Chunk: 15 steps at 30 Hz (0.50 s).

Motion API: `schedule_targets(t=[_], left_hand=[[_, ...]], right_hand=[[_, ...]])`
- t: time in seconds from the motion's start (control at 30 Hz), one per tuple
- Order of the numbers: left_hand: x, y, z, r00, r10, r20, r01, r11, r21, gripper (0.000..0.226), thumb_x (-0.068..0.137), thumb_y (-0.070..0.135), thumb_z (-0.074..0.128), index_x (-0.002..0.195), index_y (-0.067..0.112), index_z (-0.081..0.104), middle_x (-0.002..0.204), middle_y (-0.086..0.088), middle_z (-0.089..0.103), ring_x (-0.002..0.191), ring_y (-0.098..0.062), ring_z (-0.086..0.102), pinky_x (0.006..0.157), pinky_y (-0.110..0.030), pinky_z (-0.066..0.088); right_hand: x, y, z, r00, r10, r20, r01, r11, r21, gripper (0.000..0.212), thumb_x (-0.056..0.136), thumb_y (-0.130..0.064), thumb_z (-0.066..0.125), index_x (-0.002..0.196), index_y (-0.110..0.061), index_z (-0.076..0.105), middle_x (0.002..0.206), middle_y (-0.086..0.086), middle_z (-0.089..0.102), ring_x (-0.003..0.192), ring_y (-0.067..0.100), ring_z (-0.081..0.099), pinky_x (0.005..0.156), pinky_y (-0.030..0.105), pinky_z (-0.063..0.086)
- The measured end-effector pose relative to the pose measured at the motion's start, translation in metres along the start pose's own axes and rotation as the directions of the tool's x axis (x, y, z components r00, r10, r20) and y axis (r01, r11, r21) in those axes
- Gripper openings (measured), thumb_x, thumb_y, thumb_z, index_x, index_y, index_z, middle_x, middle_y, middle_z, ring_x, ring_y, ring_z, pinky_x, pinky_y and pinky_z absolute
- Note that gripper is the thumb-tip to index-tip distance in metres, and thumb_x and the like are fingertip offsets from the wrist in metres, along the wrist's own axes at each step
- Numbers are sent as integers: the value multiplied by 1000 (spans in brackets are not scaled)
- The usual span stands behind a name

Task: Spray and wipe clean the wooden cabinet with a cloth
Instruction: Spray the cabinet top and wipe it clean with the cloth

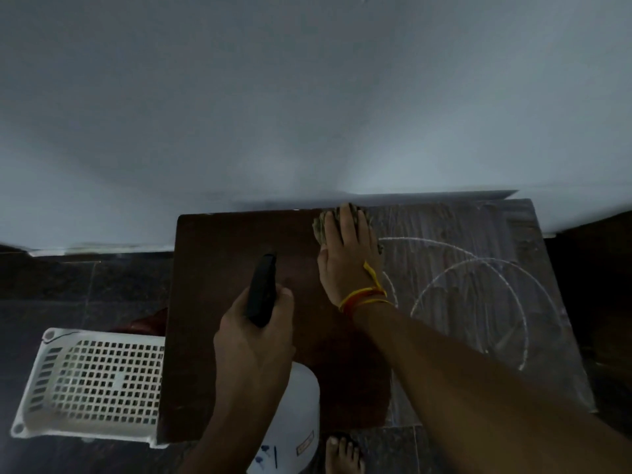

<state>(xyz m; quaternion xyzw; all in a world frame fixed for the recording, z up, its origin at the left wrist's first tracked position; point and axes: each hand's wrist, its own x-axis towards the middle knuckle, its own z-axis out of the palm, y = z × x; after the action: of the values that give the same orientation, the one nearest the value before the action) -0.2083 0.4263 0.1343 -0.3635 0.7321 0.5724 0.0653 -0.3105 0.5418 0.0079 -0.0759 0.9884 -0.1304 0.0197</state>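
The dark wooden cabinet top (219, 268) stands against the wall. Its right part is dusty grey with white ring marks, while the left part is dark. My right hand (345, 258) lies flat on a crumpled greyish cloth (325, 224) at the back edge of the top, near the middle. Coloured threads circle that wrist. My left hand (253, 340) grips a spray bottle with a black trigger head (261, 289) and a white body (290, 422), held over the front left of the top. The nozzle points toward the wall.
A white perforated plastic basket (92, 381) sits on the dark tiled floor left of the cabinet. A grey wall rises behind. My bare foot (343, 455) stands at the cabinet's front. A dark object (591, 285) borders the cabinet on the right.
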Motion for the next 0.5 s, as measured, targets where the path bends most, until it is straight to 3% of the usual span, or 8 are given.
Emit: schedule_targets(t=[0.23,0.43,0.5], left_hand=[[2,8,1,1000,-29,-7,28,999,-25,13,88,34,61,76,28,61,51,-1,61,45,-5,61,36,-11,41],[3,12,4,1000,-6,-2,5,999,-42,14,88,33,61,76,26,63,53,-4,63,45,-5,61,35,-9,40],[1,10,6,1000,0,0,0,999,-39,14,89,33,61,77,26,63,58,2,66,45,-5,61,35,-9,40]], right_hand=[[-32,7,-2,996,-43,79,44,999,-17,60,90,-27,46,147,-13,33,157,12,24,144,37,22,116,48,26],[7,6,-6,996,-43,83,46,999,-29,59,91,-27,46,147,-14,33,157,12,23,144,37,20,117,50,24],[18,6,-7,995,-50,88,55,997,-47,59,92,-28,43,148,-15,30,158,11,20,145,36,17,117,49,22]])
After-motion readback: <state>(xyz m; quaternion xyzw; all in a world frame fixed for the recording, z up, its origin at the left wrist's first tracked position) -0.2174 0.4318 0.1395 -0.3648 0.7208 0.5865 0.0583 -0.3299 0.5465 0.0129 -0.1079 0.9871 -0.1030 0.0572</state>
